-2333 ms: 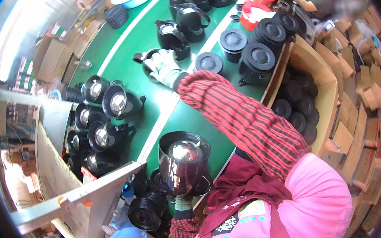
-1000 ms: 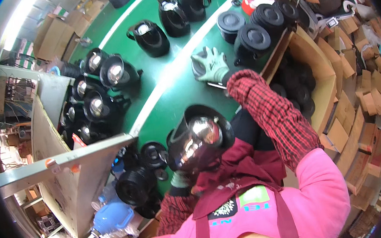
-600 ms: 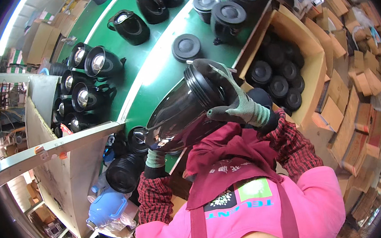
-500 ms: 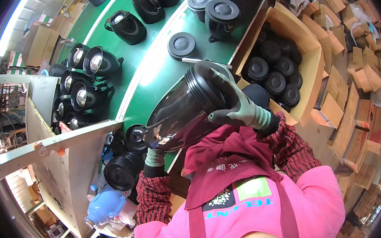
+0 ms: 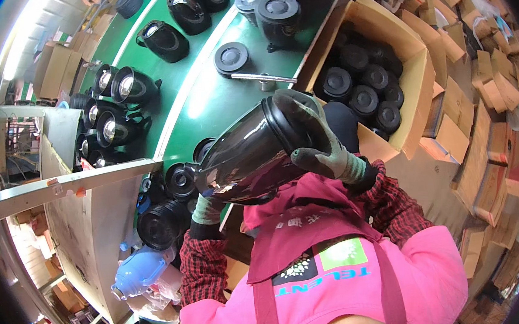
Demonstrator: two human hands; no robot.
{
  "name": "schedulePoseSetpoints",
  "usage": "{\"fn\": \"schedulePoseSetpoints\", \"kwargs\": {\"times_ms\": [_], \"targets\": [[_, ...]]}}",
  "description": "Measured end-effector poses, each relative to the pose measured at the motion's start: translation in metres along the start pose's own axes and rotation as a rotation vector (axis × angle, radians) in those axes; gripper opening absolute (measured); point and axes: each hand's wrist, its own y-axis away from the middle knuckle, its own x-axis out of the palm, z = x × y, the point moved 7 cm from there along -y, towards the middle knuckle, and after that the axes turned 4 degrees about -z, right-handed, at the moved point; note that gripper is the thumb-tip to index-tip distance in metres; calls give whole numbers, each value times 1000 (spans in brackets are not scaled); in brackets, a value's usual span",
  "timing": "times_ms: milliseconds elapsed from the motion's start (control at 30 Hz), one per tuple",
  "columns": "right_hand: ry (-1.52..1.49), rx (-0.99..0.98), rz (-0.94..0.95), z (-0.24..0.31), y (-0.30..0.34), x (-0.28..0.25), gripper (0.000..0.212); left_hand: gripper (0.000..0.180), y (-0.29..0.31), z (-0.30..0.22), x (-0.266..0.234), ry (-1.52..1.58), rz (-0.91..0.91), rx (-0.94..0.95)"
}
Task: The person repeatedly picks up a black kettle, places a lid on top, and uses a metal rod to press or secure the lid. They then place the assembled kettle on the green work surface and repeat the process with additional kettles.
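Note:
A glossy black jug [image 5: 241,160] lies tilted across my front, its wide end up and to the right. My right hand [image 5: 325,138], in a grey-green glove, wraps round the round black base [image 5: 284,123] at that wide end, with thumb and fingers spread over it. At the narrow, spouted end my left hand [image 5: 207,209] holds the jug from beneath; most of its fingers are hidden behind the body. Beyond the jug, a loose black round base [image 5: 231,57] and a metal rod [image 5: 264,77] rest on the green table [image 5: 175,95].
Several black jugs [image 5: 163,41] stand at the far side, with more lying to the left [image 5: 134,83]. Black bases fill an open carton [image 5: 415,89] on the right. A metal frame bar [image 5: 78,185] and a blue water jug [image 5: 140,272] are at my left.
The screw-thread rings at the jug's wide end showed before; now the base sits closer and covers most of them. My right hand has turned slightly and moved a little lower.

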Motion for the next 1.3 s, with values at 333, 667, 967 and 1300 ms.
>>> {"fn": "schedulePoseSetpoints", "kwargs": {"times_ms": [333, 667, 967, 1300], "targets": [[-429, 703, -295, -42, 22, -9, 65, 34, -10, -113, 55, -1106, -133, 693], [-573, 543, -15, -71, 34, -14, 58, 39, -23, -112, 81, -1255, 15, 840], [-261, 332, -48, -55, 29, -18, 55, 42, -26, -90, 55, -904, -43, 529], [-458, 308, -283, -58, 47, -19, 55, 45, -36, -72, 30, -728, -4, 413]]}}
